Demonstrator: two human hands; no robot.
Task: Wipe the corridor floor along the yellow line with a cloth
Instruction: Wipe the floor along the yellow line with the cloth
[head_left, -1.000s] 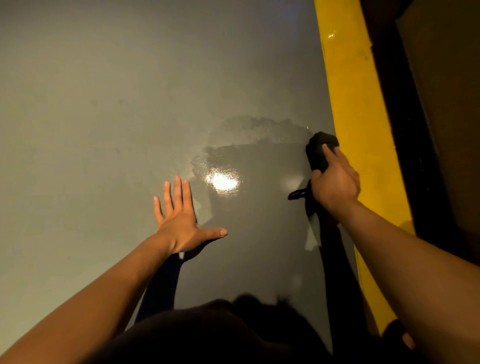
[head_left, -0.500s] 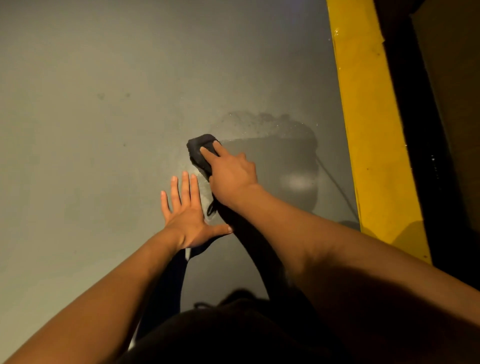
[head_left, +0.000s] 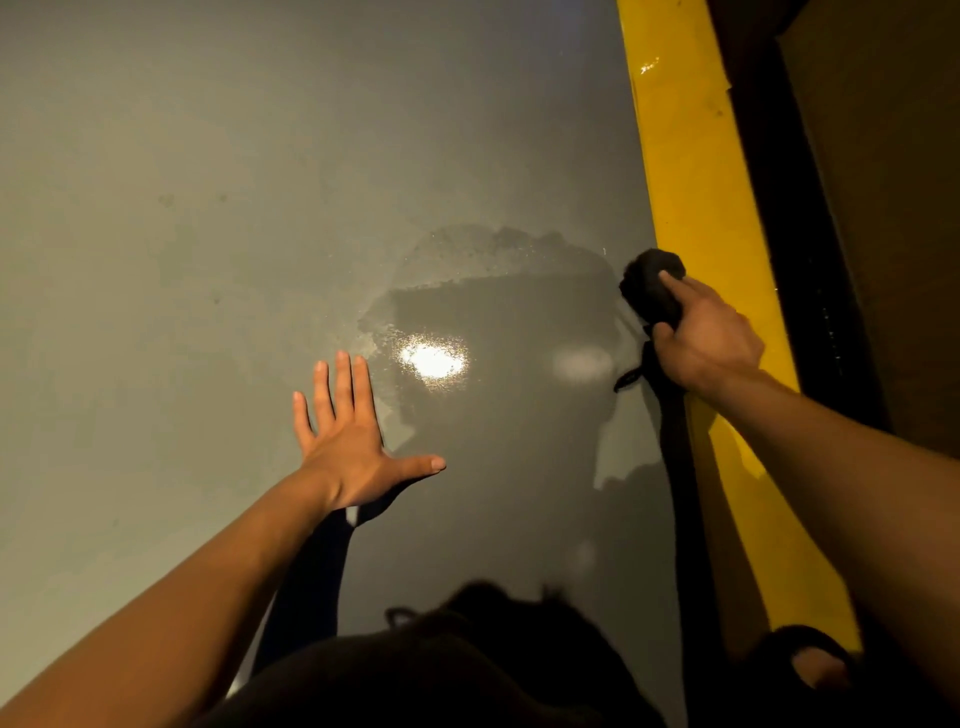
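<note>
The right hand (head_left: 709, 345) has its fingers clamped on the black cloth (head_left: 652, 291), pressed to the grey floor (head_left: 208, 260) at the yellow line (head_left: 696, 208) edge. The left hand (head_left: 345, 441) lies flat, fingers apart. The wet patch (head_left: 493, 338) looks slick; the bracing palm could slip.

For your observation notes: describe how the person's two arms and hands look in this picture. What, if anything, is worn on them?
Both forearms are bare up to the frame's edge: no sleeves show. The left hand and the right hand wear no gloves, and no rings, watch or wristband can be seen on either. The lighting is dim and warm, so fine marks cannot be told.
</note>
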